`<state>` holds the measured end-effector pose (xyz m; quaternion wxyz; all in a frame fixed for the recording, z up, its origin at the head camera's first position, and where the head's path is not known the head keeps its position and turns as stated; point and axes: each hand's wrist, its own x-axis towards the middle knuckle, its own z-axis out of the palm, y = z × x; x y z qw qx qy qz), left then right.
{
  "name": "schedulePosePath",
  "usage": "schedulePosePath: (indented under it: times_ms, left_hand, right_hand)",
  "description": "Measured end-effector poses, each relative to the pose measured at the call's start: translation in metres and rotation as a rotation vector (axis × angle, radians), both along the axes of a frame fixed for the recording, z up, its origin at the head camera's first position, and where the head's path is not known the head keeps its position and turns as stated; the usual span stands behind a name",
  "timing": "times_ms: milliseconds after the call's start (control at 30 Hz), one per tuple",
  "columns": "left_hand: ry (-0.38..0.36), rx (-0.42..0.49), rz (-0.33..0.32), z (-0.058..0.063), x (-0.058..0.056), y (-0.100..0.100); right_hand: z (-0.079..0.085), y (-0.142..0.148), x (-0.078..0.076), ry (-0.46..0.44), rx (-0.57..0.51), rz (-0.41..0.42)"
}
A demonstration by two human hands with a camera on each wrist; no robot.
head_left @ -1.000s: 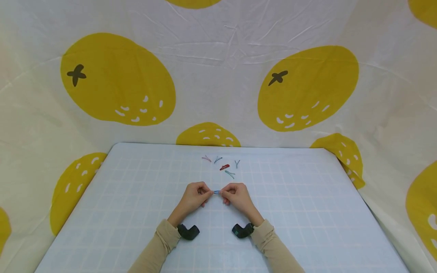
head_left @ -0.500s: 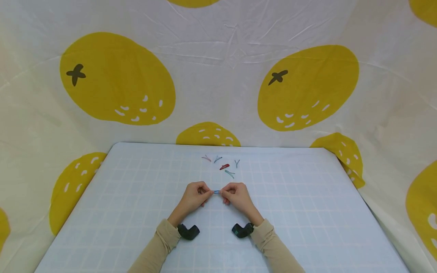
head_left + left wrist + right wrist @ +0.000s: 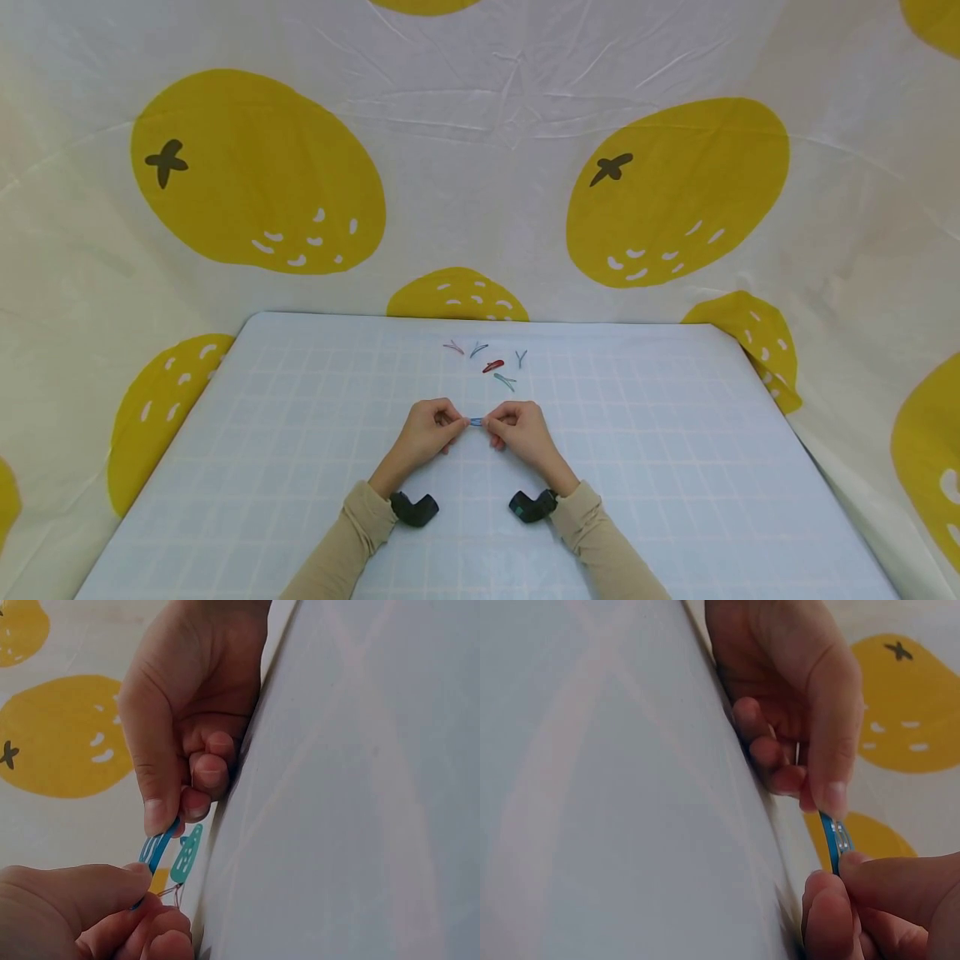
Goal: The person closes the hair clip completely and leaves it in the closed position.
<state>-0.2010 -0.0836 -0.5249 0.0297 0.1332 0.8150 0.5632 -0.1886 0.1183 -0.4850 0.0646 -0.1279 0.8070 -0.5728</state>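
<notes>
A small blue snap hair clip point(image 3: 476, 422) spans the gap between both hands, above the near middle of the table. My left hand point(image 3: 431, 429) pinches one end between thumb and fingers, while my right hand point(image 3: 519, 427) pinches the other. Both wrist views show the openwork middle of the blue clip point(image 3: 156, 851) bare, its ends covered by fingertips. Whether it is snapped flat cannot be told. Beyond the hands lie a green clip point(image 3: 506, 382), a red clip point(image 3: 493, 367), a dark teal clip point(image 3: 521, 359), a blue-grey clip point(image 3: 478, 351) and a pink clip point(image 3: 453, 348).
The table point(image 3: 300, 467) has a pale cloth with a faint grid. Behind it hangs a white curtain point(image 3: 472, 192) printed with yellow fruit. A black wrist camera point(image 3: 414, 510) sits at each cuff.
Nearly nothing differs; both hands keep their grip on the blue clip in the same place. The head view has shifted very slightly.
</notes>
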Motion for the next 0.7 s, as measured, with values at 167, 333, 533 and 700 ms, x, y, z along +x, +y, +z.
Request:
schedulePosePath:
  times_ms: [167,333,533,700]
  left_hand:
    - [-0.010,-0.017,0.009,0.001,0.000,0.001]
    - [-0.018,-0.020,0.015,0.001,0.000,0.002]
    - [0.000,-0.017,0.025,0.000,0.000,0.003]
    - [0.071,-0.040,0.036,-0.003,-0.001,0.004]
  right_hand:
    - [0.001,0.000,0.001,0.004,0.004,-0.006]
    - [0.003,0.000,0.001,0.006,0.009,-0.004]
    - [0.003,-0.001,0.002,0.008,0.009,-0.007]
    - [-0.012,-0.003,-0.002,0.024,0.006,-0.041]
